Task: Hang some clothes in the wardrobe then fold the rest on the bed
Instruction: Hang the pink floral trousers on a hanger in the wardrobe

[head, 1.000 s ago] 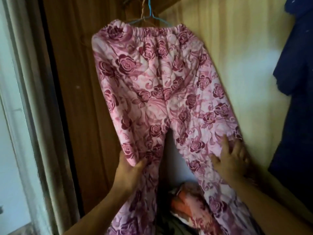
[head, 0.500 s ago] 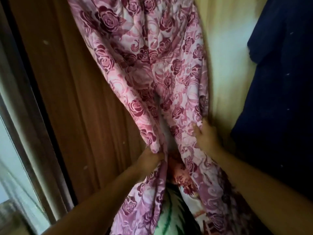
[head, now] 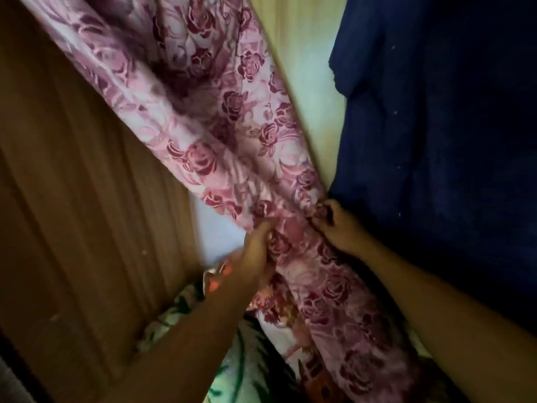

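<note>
Both hands moved lower, bunching the trouser legs together. Left hand point(head: 255, 251) and right hand point(head: 334, 222) grip the floral trousers point(head: 232, 135) hanging inside the wardrobe point(head: 72, 199); soft, light quilted fabric, best held mid-leg.

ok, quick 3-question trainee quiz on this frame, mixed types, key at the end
1. True or false: the left hand hangs free of the pink rose-print trousers.
2. What hangs just right of the trousers? A) dark blue garment B) white shirt C) yellow towel
3. Fill in: the right hand pinches the ____.
Key: 1 false, its grip is on the trousers; 2 A; 3 trousers.
</note>
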A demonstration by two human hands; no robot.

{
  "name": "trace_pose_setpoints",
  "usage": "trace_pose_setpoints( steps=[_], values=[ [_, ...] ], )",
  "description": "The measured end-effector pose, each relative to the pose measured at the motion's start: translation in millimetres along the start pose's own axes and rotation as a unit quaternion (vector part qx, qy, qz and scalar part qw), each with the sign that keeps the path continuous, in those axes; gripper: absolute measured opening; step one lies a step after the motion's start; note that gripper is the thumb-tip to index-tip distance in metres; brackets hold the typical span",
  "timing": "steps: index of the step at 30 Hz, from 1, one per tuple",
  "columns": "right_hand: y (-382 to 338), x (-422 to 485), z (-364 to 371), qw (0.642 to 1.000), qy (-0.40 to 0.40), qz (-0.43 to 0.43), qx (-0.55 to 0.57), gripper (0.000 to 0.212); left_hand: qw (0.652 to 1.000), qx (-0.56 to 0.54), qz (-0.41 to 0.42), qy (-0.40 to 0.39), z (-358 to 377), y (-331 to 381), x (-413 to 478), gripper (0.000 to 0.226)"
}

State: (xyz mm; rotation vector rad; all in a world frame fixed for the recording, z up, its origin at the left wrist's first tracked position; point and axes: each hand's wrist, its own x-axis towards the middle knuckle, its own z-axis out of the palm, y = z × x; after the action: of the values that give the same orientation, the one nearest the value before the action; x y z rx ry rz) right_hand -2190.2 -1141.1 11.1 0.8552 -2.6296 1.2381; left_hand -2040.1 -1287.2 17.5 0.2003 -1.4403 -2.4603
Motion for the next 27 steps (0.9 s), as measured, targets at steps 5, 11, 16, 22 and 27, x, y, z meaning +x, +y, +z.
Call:
trace_pose_setpoints(
  steps=[5,11,16,22,27],
  values=[
    [40,-61,52,0.991,-0.135,0.006,-0.022,0.071,0.978,0.154,-0.014,0.138,-58,-72,-34,0.034],
    [29,-102,85,0.991,-0.128,0.020,-0.033,0.070,0.931,0.296,-0.159,0.145,-69,-82,-88,0.045],
    [9,-131,87,0.991,-0.076,-0.054,-0.095,0.061,0.858,0.454,-0.205,0.121,-80,-72,-133,0.068],
    [5,-187,93,0.979,-0.098,-0.057,-0.170,0.070,0.789,0.558,-0.244,0.081,-98,-76,-179,0.064],
    [18,-247,95,0.968,-0.100,0.014,-0.231,0.069,0.735,0.594,-0.326,-0.017,-109,-106,-206,0.066]
  ],
)
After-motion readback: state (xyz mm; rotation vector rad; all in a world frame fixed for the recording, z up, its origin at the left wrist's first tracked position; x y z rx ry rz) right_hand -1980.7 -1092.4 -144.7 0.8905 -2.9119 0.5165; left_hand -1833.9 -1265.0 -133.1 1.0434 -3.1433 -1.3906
